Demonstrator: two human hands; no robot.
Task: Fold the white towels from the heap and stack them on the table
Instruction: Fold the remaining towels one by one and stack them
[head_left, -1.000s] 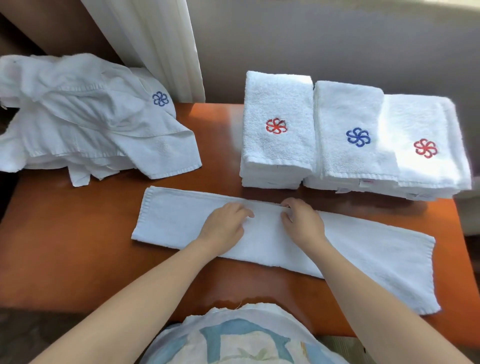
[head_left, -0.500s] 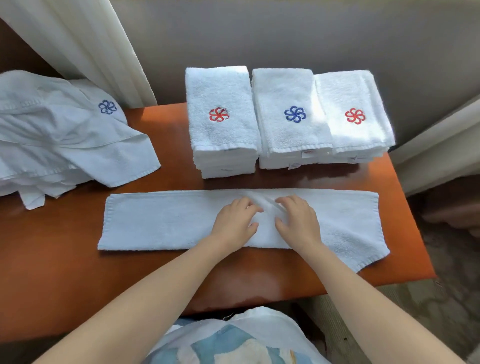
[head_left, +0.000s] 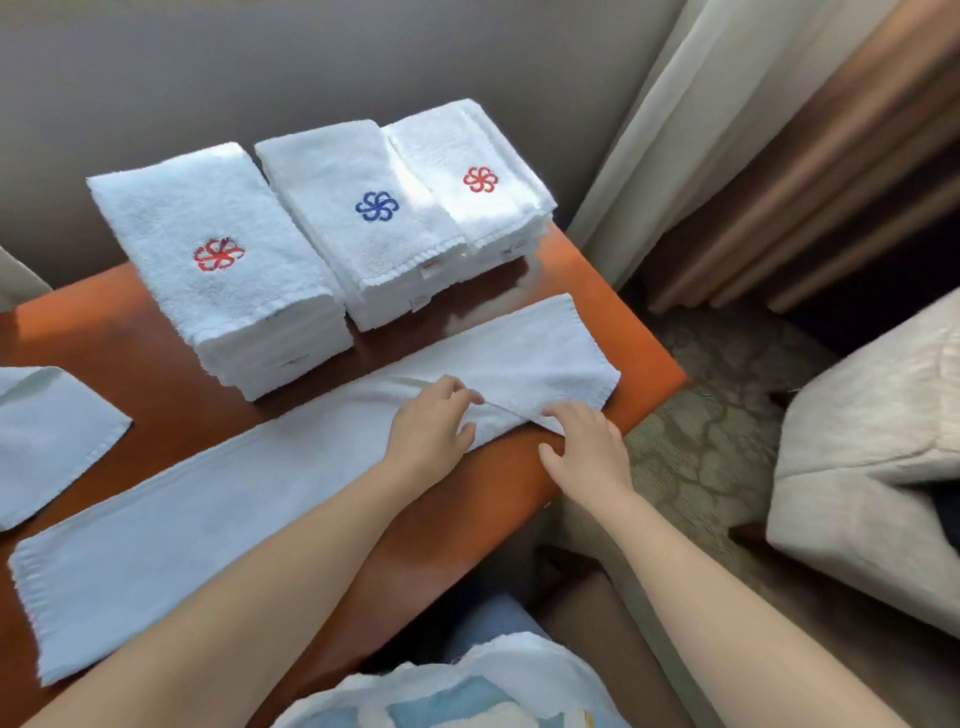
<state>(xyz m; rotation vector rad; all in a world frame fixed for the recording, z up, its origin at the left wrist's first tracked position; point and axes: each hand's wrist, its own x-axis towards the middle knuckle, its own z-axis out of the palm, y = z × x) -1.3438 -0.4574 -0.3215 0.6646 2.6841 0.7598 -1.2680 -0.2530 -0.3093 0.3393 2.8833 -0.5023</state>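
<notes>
Head camera looks down at a long towel (head_left: 208, 519) lying flat on the orange counter (head_left: 171, 410). The towel is folded into a thin strip. Its long side runs from the near left up to the far right.

The left hand (head_left: 428, 431) rests on top of the strip, past its middle toward the far right end. Its fingers (head_left: 457, 387) are bent a little and sit close together, pressing down. The right hand (head_left: 589, 452) is just beside it. Its fingers (head_left: 563, 410) are a bit spread and lie on the near edge of the strip, with the thumb on the bare counter. The cloth is wrinkled between the two hands.

Beyond the fingers stand three stacks of folded towels, side by side and touching. The left stack (head_left: 171, 218) shows a red flower, the middle stack (head_left: 332, 171) a blue flower, the right stack (head_left: 441, 140) a red flower. Small tags (head_left: 430, 267) stick out of the stacks, too small to read.

Far left of the fingers, a corner of the heap (head_left: 47, 431) shows.
</notes>
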